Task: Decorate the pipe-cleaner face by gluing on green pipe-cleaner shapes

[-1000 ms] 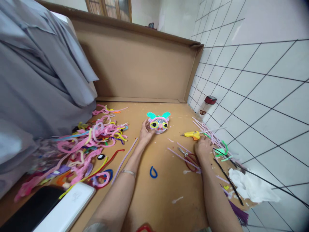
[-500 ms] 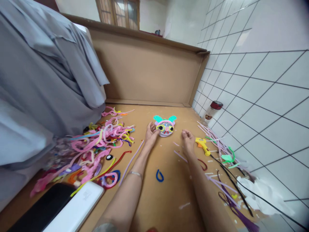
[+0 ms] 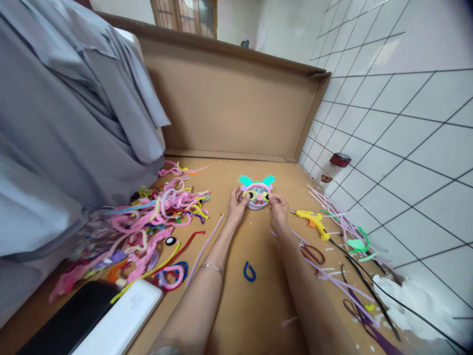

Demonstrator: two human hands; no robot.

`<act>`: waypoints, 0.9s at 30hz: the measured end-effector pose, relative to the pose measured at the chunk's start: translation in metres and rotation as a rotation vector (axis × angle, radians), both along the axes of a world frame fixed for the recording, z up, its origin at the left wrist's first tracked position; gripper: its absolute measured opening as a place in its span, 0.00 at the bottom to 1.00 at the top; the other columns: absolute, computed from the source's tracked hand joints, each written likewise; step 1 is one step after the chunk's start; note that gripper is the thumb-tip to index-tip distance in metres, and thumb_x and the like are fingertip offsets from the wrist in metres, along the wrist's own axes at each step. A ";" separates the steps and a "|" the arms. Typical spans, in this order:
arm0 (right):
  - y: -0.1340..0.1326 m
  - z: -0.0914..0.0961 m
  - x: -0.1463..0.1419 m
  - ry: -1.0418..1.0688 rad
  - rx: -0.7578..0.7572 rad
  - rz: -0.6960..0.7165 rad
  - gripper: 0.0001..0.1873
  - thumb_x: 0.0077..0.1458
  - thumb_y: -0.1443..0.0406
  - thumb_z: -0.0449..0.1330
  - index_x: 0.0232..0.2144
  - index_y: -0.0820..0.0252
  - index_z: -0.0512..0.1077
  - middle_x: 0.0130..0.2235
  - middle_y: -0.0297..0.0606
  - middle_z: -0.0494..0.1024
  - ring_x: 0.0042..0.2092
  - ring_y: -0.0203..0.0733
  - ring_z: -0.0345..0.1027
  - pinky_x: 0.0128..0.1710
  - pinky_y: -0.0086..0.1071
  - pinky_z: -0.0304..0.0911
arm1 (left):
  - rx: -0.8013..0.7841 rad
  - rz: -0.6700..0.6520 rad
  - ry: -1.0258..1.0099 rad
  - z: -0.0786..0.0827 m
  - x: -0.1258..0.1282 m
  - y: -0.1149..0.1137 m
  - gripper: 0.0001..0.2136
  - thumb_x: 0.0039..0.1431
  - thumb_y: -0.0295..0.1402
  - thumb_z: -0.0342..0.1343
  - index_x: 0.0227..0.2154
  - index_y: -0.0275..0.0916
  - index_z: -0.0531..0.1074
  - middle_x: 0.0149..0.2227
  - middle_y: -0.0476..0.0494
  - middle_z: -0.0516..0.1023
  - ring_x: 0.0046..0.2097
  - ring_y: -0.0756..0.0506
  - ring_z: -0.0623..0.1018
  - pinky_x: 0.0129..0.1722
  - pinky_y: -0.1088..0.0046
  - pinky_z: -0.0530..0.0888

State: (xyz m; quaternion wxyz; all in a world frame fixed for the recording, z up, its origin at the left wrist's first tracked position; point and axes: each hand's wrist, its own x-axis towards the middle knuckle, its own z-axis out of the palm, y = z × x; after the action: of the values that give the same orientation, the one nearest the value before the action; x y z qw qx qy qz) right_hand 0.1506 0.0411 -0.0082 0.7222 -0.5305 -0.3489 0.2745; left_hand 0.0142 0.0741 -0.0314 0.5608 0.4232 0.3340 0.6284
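Observation:
A small craft face (image 3: 257,193) with turquoise horn-like pieces, a pink band, yellow-ringed black eyes and a red mouth rests on the brown cardboard (image 3: 236,315). My left hand (image 3: 237,203) is closed at its left edge, with thumb and fingertips by the left eye. Opposite it, my right hand (image 3: 279,206) pinches the other edge beside the right eye. Just right of that hand lies a yellow hot glue gun (image 3: 312,221). A blue pipe-cleaner loop (image 3: 249,271) lies nearer me, between my forearms.
Tangled pipe cleaners (image 3: 162,212) cover the left side, near a white power bank (image 3: 121,315) and a black slab (image 3: 70,315). Scissors (image 3: 314,254), purple strips, white tissue (image 3: 414,301) and a red-lidded jar (image 3: 334,167) are on the right. Grey cloth (image 3: 92,108) hangs left.
My right hand has moved left and now grips the right edge of the craft face; before, it was apart from it. My left hand stays at the left edge. The view has shifted slightly.

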 end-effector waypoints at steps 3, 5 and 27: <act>0.001 0.000 -0.003 0.115 0.009 -0.001 0.19 0.34 0.53 0.67 0.23 0.61 0.69 0.21 0.28 0.70 0.24 0.32 0.60 0.27 0.28 0.56 | 0.009 0.011 0.028 0.002 0.002 -0.002 0.32 0.46 0.37 0.66 0.54 0.38 0.63 0.57 0.32 0.71 0.59 0.38 0.70 0.58 0.61 0.66; 0.001 0.001 -0.005 0.142 0.003 0.001 0.19 0.33 0.54 0.68 0.24 0.61 0.70 0.21 0.29 0.71 0.25 0.33 0.61 0.28 0.29 0.57 | 0.011 0.034 0.046 0.003 0.003 -0.003 0.31 0.47 0.37 0.66 0.54 0.38 0.63 0.57 0.32 0.71 0.59 0.39 0.70 0.59 0.61 0.65; -0.021 0.015 -0.006 -0.104 -0.122 -0.029 0.09 0.45 0.60 0.57 0.29 0.59 0.69 0.29 0.35 0.74 0.32 0.39 0.67 0.36 0.33 0.63 | -0.095 0.098 0.062 0.016 -0.006 -0.005 0.29 0.46 0.36 0.66 0.53 0.39 0.65 0.55 0.32 0.72 0.56 0.39 0.73 0.55 0.62 0.70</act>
State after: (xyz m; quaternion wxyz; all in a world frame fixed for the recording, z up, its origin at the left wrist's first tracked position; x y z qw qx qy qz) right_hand 0.1441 0.0199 0.0072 0.6734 -0.5921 -0.3608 0.2565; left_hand 0.0082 0.0687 -0.0154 0.5382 0.3985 0.4012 0.6250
